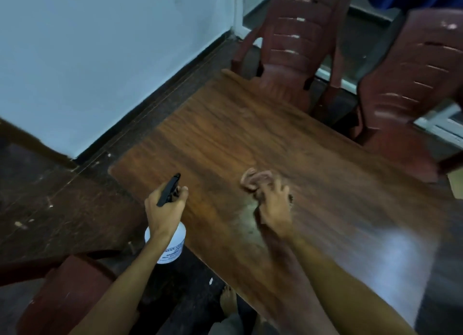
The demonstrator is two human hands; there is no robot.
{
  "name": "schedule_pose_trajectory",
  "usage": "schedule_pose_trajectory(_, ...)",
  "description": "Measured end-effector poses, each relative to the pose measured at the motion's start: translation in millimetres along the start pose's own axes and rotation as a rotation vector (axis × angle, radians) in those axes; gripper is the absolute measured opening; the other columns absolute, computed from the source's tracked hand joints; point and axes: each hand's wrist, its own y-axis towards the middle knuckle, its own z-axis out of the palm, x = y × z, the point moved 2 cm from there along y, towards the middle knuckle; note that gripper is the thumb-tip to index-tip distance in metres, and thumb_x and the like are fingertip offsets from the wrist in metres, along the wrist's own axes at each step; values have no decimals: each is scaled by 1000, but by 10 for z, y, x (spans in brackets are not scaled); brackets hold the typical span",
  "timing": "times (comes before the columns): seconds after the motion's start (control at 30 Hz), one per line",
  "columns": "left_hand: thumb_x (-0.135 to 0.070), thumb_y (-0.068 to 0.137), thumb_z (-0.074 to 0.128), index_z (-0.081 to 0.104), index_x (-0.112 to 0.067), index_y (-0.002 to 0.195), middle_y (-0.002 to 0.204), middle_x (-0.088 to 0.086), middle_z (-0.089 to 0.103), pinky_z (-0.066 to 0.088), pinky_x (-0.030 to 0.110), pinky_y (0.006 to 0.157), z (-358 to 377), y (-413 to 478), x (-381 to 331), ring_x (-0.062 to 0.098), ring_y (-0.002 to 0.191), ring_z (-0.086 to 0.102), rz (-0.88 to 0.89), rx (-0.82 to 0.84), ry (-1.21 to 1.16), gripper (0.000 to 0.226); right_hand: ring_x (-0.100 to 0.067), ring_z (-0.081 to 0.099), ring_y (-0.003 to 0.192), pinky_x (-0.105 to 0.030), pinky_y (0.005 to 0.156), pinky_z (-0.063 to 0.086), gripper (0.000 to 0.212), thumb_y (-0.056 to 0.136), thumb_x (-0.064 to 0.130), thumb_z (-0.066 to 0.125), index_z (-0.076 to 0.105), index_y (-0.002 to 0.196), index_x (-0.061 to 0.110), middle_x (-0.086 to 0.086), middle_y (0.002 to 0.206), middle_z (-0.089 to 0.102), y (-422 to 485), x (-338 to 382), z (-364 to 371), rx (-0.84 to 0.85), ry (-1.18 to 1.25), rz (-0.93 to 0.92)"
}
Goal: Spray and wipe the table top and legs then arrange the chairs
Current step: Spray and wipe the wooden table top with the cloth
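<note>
A wooden table top (250, 139) fills the middle of the view. At its near left edge my left hand (164, 209) grips a white spray bottle (170, 244) by its black trigger head (169, 189), whose nozzle points over the table. My right hand (274, 204) rests on the table, closed on a crumpled pinkish cloth (253, 180). Two dark red plastic chairs stand at the far side, one (295, 46) at the far corner and one (411, 84) to the right.
A third dark red chair (67, 292) sits at the lower left beside me. A pale wall (100, 58) with a dark skirting runs along the left. My bare foot (228, 302) stands on the dark floor under the table's near edge.
</note>
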Motion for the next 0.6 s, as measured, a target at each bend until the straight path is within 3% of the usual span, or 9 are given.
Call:
schedule_pose_trajectory(0.07, -22, 90, 76, 69, -18, 73, 60, -3, 62, 44, 24, 60, 182, -121, -179, 5, 56, 59, 42, 26, 26, 19, -42, 45, 98, -49, 87, 43, 56, 74, 19, 43, 62, 127, 21, -20, 124, 46, 57, -573, -280, -95, 8, 266)
schedule_pose_trajectory(0.13, -22, 90, 76, 68, -18, 72, 58, -4, 61, 43, 24, 59, 355, -218, -308, 5, 55, 58, 73, 45, 36, 21, -40, 44, 97, -47, 84, 43, 55, 75, 14, 55, 61, 129, 24, -18, 123, 45, 10, -672, -319, -102, 4, 333)
schedule_pose_trajectory(0.2, -21, 88, 77, 67, -16, 70, 57, -4, 60, 42, 25, 59, 582, -360, -478, 6, 55, 58, 111, 64, 52, 22, -35, 43, 95, -44, 80, 46, 62, 69, 13, 58, 59, 129, 30, -10, 123, 44, -187, -439, -225, -65, -3, 177)
schedule_pose_trajectory(0.27, -20, 87, 78, 67, -15, 70, 57, -4, 61, 42, 25, 59, 782, -459, -601, 7, 56, 59, 142, 70, 66, 21, -32, 40, 100, -41, 85, 44, 69, 70, 8, 58, 53, 134, 35, -4, 131, 39, -398, -158, -50, 92, 1, -98)
schedule_pose_trajectory(0.33, -21, 87, 78, 69, -15, 72, 58, -3, 63, 43, 25, 58, 964, -537, -689, 8, 57, 60, 163, 85, 86, 20, -29, 39, 103, -37, 84, 41, 72, 70, 5, 58, 52, 135, 37, -2, 133, 38, -376, -351, -121, 122, 35, -187)
schedule_pose_trajectory(0.4, -21, 89, 77, 69, -14, 73, 59, 0, 63, 44, 21, 57, 1098, -593, -768, 8, 56, 60, 179, 111, 80, 19, -34, 43, 103, -35, 81, 40, 66, 69, 8, 61, 56, 129, 35, -4, 129, 40, -204, -872, -374, 10, 69, 49)
schedule_pose_trajectory(0.5, -19, 88, 78, 69, -12, 71, 58, 2, 63, 43, 15, 54, 1191, -606, -844, 9, 55, 60, 194, 121, 61, 21, -40, 40, 109, -41, 86, 40, 49, 84, 13, 64, 58, 131, 22, -17, 133, 40, -12, -1431, -647, -110, 98, 453)
schedule_pose_trajectory(0.53, -19, 88, 78, 69, -13, 70, 58, 0, 63, 43, 17, 54, 1206, -583, -840, 9, 56, 61, 196, 117, 69, 21, -39, 41, 108, -41, 86, 39, 47, 84, 16, 65, 58, 131, 22, -18, 133, 40, 37, -1353, -654, -119, 66, 460)
schedule_pose_trajectory(0.6, -20, 86, 80, 70, -13, 70, 59, -2, 64, 43, 19, 56, 1224, -504, -848, 9, 59, 63, 188, 106, 95, 20, -35, 42, 105, -38, 84, 38, 54, 79, 20, 66, 57, 132, 27, -13, 134, 42, 103, -856, -515, -78, 0, 265)
